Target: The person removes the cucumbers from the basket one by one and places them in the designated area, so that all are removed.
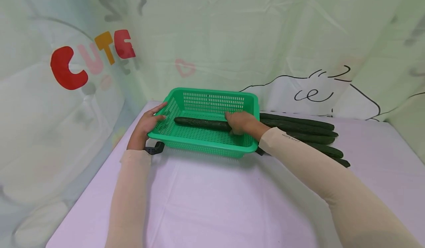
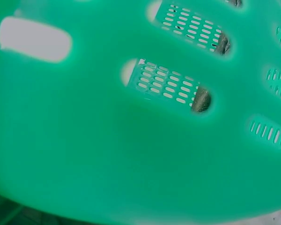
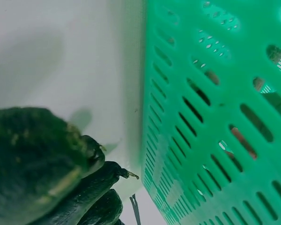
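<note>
A green plastic basket (image 1: 212,147) with slotted walls stands at the far side of the table. My left hand (image 1: 146,124) holds its left end, the thumb over the rim and some fingers hidden by the wall. Inside the basket lies a long dark green cucumber (image 1: 202,124). My right hand (image 1: 241,122) reaches over the right rim and grips that cucumber's right end. The left wrist view is filled by the basket's wall (image 2: 107,140), with dark patches behind the slots. In the right wrist view the basket's outer side (image 3: 210,140) stands close.
Several more cucumbers (image 1: 318,139) lie side by side right of the basket, partly behind my right forearm; their ends (image 3: 42,164) show in the right wrist view. A pale cloth (image 1: 212,200) covers the table. Printed curtains (image 1: 212,38) hang behind and left.
</note>
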Action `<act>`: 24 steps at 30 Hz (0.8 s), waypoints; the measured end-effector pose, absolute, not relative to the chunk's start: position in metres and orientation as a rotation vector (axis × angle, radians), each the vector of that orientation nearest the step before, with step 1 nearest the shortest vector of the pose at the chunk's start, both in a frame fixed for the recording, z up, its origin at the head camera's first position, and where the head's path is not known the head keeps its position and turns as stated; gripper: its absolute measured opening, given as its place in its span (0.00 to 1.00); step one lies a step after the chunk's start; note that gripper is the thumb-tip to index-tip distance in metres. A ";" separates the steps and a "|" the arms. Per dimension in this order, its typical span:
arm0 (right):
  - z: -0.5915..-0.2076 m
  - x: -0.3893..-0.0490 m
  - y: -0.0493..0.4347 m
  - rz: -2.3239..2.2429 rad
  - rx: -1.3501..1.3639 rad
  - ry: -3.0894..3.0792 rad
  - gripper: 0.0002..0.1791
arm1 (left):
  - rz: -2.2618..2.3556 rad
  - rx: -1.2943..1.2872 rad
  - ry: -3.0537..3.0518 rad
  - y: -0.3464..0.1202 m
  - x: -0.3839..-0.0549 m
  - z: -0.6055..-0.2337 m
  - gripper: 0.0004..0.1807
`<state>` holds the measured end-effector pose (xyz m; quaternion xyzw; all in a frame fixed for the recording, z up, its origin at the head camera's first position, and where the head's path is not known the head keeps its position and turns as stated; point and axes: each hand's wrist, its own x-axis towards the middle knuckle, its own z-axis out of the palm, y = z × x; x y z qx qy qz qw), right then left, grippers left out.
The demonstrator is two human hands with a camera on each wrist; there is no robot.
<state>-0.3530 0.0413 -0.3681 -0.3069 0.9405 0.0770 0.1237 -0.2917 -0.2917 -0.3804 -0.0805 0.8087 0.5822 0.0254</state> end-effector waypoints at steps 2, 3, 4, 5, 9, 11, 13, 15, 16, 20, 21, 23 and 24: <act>-0.369 -0.352 0.041 0.251 -0.894 2.727 0.41 | 1.797 -0.245 2.504 -0.292 -0.291 -0.380 0.31; -0.369 -0.352 0.041 0.270 -0.898 2.720 0.41 | 1.795 -0.243 2.504 -0.292 -0.291 -0.380 0.31; -0.370 -0.352 0.041 0.287 -0.902 2.713 0.40 | 1.794 -0.246 2.497 -0.291 -0.290 -0.378 0.31; -0.370 -0.351 0.040 0.299 -0.901 2.706 0.39 | 1.796 -0.249 2.493 -0.291 -0.290 -0.378 0.31; -0.371 -0.352 0.039 0.352 -0.930 2.692 0.35 | 1.783 -0.253 2.499 -0.292 -0.290 -0.378 0.31; -0.371 -0.352 0.039 0.378 -0.951 2.689 0.35 | 1.772 -0.246 2.515 -0.292 -0.291 -0.380 0.31; -0.372 -0.352 0.039 0.403 -0.974 2.689 0.36 | 1.767 -0.237 2.524 -0.292 -0.291 -0.379 0.31; -0.371 -0.352 0.039 0.425 -0.990 2.688 0.36 | 1.771 -0.235 2.524 -0.291 -0.291 -0.379 0.32; -0.371 -0.352 0.038 0.434 -0.999 2.689 0.36 | 1.776 -0.238 2.521 -0.290 -0.290 -0.379 0.31; -0.371 -0.351 0.038 0.439 -1.038 2.703 0.33 | 1.793 -0.241 2.504 -0.290 -0.290 -0.379 0.31; -0.371 -0.351 0.038 0.439 -1.050 2.706 0.33 | 1.800 -0.246 2.497 -0.290 -0.290 -0.379 0.31; -0.371 -0.351 0.038 0.437 -1.074 2.713 0.33 | 1.801 -0.249 2.491 -0.290 -0.291 -0.380 0.31; -0.371 -0.351 0.038 0.440 -1.083 2.714 0.33 | 1.798 -0.248 2.490 -0.291 -0.291 -0.380 0.32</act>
